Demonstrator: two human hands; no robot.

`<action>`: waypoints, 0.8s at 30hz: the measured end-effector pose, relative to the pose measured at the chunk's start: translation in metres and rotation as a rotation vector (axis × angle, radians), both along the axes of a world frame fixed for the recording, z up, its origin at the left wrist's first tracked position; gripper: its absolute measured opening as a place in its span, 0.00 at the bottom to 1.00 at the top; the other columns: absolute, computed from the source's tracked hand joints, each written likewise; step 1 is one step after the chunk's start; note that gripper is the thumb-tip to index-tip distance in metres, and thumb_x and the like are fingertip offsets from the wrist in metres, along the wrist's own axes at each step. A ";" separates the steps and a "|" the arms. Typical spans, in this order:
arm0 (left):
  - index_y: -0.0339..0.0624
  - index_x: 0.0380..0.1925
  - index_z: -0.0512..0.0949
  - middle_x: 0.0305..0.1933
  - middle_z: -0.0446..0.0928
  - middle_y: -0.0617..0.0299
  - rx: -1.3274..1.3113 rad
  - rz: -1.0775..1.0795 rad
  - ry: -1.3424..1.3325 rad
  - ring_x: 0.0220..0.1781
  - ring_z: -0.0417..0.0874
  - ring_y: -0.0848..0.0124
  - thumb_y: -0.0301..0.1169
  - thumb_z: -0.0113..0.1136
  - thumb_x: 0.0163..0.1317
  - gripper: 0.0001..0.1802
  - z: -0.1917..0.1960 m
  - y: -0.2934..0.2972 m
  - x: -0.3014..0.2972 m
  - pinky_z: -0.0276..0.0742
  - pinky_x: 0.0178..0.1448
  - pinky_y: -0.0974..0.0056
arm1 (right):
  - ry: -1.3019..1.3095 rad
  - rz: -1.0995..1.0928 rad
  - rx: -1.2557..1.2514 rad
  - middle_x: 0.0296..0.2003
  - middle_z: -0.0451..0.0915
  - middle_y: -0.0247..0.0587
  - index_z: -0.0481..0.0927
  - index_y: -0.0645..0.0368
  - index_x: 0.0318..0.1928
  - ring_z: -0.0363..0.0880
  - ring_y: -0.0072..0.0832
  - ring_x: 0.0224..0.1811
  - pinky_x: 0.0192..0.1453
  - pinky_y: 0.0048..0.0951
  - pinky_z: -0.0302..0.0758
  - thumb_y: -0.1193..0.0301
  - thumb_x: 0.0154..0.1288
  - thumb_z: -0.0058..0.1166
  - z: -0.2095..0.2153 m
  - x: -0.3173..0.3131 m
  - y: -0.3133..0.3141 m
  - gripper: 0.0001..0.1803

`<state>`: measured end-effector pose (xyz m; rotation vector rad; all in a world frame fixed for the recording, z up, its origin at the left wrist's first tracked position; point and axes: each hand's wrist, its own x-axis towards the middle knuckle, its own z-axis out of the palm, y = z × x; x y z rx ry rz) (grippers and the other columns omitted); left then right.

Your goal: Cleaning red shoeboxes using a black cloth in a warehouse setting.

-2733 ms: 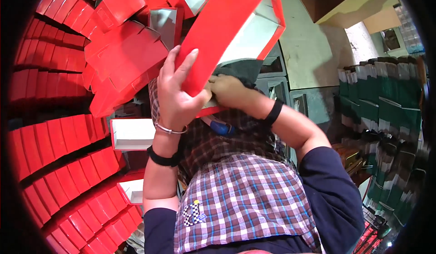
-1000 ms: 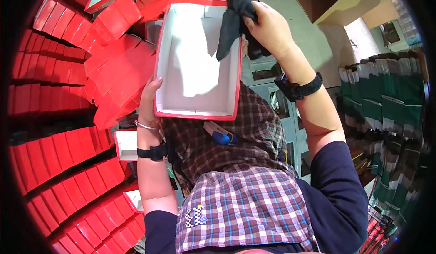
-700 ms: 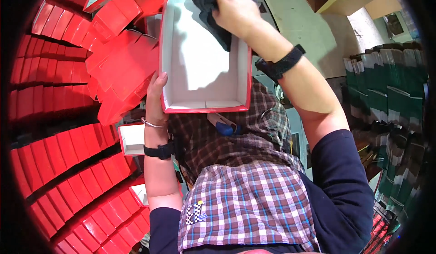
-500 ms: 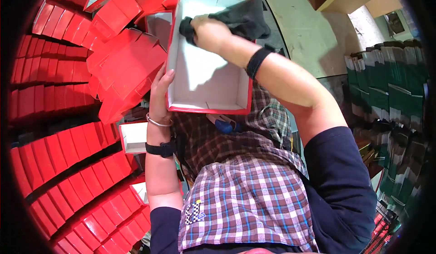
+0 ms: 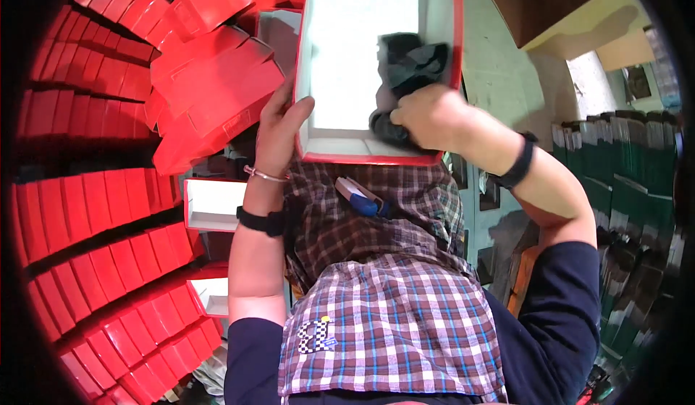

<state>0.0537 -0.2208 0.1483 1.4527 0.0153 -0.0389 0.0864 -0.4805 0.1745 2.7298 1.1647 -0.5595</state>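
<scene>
Since earlier frame: right hand [image 5: 434, 119] moved from box's far left corner to near right corner, dark cloth [image 5: 409, 68] carried with it.

Head view: red box [image 5: 376, 65], white inside, held raised. Left hand [image 5: 279, 126] fingers clamped on left wall. Right hand fingers clamped on cloth, pressed inside against right wall. Red boxes [image 5: 87, 209] stacked left.

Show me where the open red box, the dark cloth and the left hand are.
open red box [image 5: 347, 65], head view, on its white inner floor.
dark cloth [image 5: 413, 61], head view, on the bunched folds inside the box.
left hand [image 5: 279, 130], head view, on the back of the hand.
</scene>
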 end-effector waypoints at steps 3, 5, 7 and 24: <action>0.30 0.70 0.61 0.63 0.72 0.54 -0.127 0.039 -0.033 0.62 0.73 0.69 0.29 0.56 0.63 0.35 0.013 -0.008 0.013 0.67 0.66 0.65 | -0.526 -0.099 0.469 0.35 0.79 0.44 0.76 0.55 0.35 0.81 0.44 0.39 0.42 0.44 0.78 0.68 0.50 0.61 0.055 0.010 -0.026 0.11; 0.31 0.69 0.62 0.63 0.72 0.54 -0.126 0.118 -0.167 0.60 0.75 0.68 0.32 0.56 0.64 0.34 0.008 0.001 0.028 0.69 0.65 0.64 | -0.883 -0.195 0.741 0.39 0.80 0.47 0.78 0.57 0.42 0.80 0.47 0.41 0.44 0.43 0.77 0.69 0.52 0.61 0.077 0.019 -0.050 0.15; 0.31 0.65 0.64 0.60 0.74 0.52 -0.314 0.115 -0.018 0.59 0.76 0.64 0.36 0.55 0.64 0.32 0.009 0.009 0.034 0.72 0.63 0.61 | -0.625 -0.651 1.237 0.35 0.82 0.39 0.78 0.63 0.48 0.78 0.24 0.35 0.43 0.25 0.75 0.71 0.62 0.59 0.065 0.037 -0.095 0.15; 0.44 0.52 0.77 0.51 0.80 0.57 -0.907 -0.108 0.205 0.54 0.79 0.56 0.52 0.45 0.64 0.27 -0.019 -0.021 0.014 0.71 0.63 0.50 | -0.118 0.096 0.935 0.34 0.76 0.49 0.76 0.59 0.35 0.77 0.50 0.40 0.43 0.44 0.76 0.69 0.48 0.61 -0.006 -0.040 0.085 0.13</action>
